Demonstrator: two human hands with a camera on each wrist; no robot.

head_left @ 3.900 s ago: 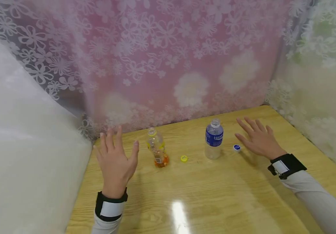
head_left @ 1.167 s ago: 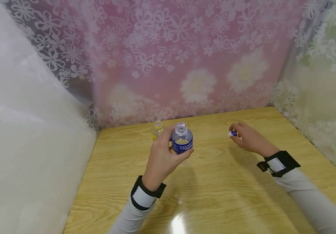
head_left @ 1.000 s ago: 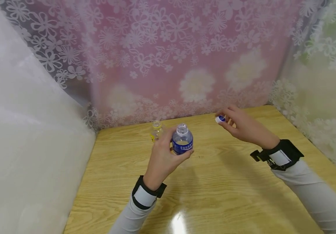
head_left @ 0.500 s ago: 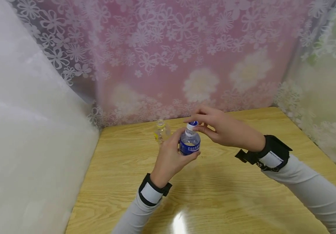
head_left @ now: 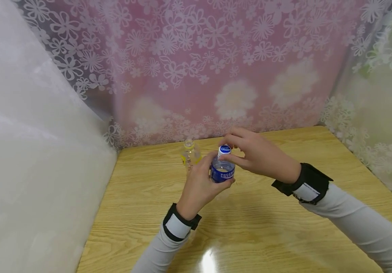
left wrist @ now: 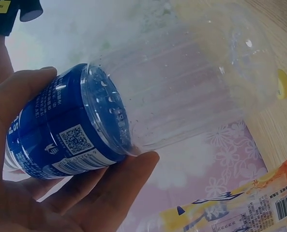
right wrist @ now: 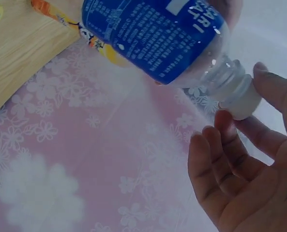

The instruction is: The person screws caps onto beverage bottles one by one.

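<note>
My left hand grips a clear plastic drink bottle round its blue label, holding it above the table. In the left wrist view the bottle's transparent lower half extends out past my fingers. At the bottle's mouth, my right hand pinches a white screw cap with a blue top between thumb and fingers. The right wrist view shows this cap sitting over the end of the clear neck, thumb on one side and fingertips on the other.
A second clear bottle, uncapped and with a yellow neck ring, stands behind my left hand, partly hidden. A yellow cap lies on the wooden table. Patterned curtains hang along the back and sides.
Both hands were spread over the table. My left hand has taken hold of the blue-labelled bottle and raised it; my right has picked up the white cap and brought it leftward onto the neck.
</note>
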